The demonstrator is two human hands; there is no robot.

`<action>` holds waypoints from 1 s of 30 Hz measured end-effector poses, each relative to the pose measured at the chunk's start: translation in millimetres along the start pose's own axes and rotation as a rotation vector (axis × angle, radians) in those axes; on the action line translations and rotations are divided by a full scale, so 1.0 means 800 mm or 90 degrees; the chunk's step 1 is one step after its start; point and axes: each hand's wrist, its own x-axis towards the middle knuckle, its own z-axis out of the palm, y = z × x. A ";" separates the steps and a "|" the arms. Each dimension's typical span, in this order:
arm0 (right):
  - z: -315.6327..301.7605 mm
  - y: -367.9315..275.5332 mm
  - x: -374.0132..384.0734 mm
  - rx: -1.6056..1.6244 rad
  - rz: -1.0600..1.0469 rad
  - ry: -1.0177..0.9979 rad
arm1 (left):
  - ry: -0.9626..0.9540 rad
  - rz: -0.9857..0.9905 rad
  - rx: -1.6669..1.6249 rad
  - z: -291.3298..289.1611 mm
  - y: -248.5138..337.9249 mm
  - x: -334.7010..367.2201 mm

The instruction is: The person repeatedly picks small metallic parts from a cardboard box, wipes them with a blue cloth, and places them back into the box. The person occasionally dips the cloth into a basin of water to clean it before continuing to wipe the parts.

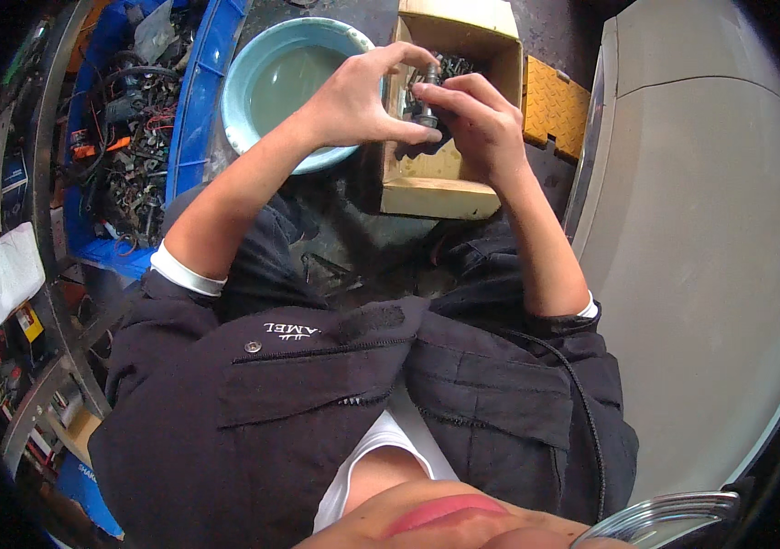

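Observation:
My left hand (349, 99) pinches a small cylindrical metal part (428, 108) lengthwise, thumb at its wider lower end and index finger at its top. It is grey and stepped, like a bolt or fitting. My right hand (484, 123) closes on the same part from the other side, its fingertips against the shaft. Something dark shows under the right fingers; I cannot make out what it is. Both hands are above an open cardboard box (440, 199) with a heap of small metal pieces (454, 66) at its far end.
Left of the box stands a light blue basin (236, 101) of cloudy liquid. Farther left, a blue crate (190, 119) holds jumbled metal parts and cables. A yellow textured block (555, 105) lies right of the box. A large grey-beige panel (697, 210) borders my right side; a metal rack (37, 174) is at far left.

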 end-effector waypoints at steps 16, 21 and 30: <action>-0.012 0.028 0.017 0.206 0.164 0.214 | 0.134 0.077 0.035 0.001 0.000 0.007; -0.003 0.005 0.018 0.180 0.207 0.113 | 0.149 0.130 0.178 0.012 0.001 0.006; -0.011 0.014 0.020 -0.033 0.051 0.011 | 0.163 0.037 0.171 0.015 -0.017 0.008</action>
